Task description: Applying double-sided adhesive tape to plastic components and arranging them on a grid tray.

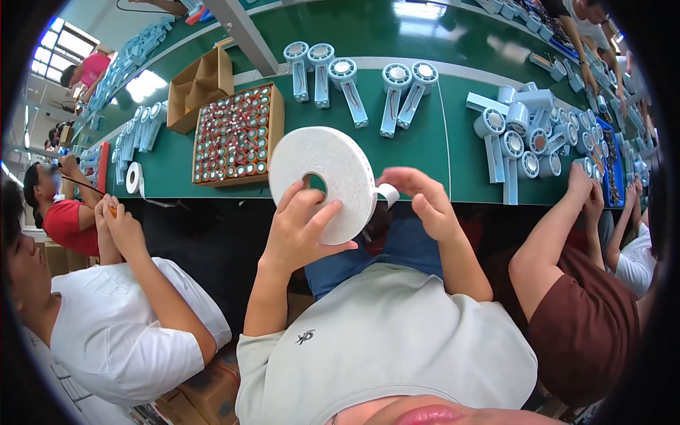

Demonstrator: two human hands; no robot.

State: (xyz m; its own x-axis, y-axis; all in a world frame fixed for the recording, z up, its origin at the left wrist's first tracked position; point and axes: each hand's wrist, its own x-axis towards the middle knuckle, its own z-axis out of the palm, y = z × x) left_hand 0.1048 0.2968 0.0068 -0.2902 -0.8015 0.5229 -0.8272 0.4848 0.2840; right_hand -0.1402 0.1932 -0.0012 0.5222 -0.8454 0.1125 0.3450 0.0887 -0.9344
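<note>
Tape roll: the big white roll (343, 163) is facing the person, held in the air by the near edge of the green table (425, 159).
Left hand: it (297, 227) is gripping the roll, fingers spreading over the face near the centre hole, thumb lying low.
Right hand: it (428, 202) is holding nothing visible; thumb and fingers are standing wide apart beside the strip. Whether a fingertip is touching it, I cannot tell.
Loose end: a short strip (387, 193) is curling off the roll's right side.
Doing it well: pinching the strip squarely across its width should be working best, with the left hand keeping the roll steady and the pull running in line with the roll.
Risk: a sideways tug would probably be twisting the strip.
</note>
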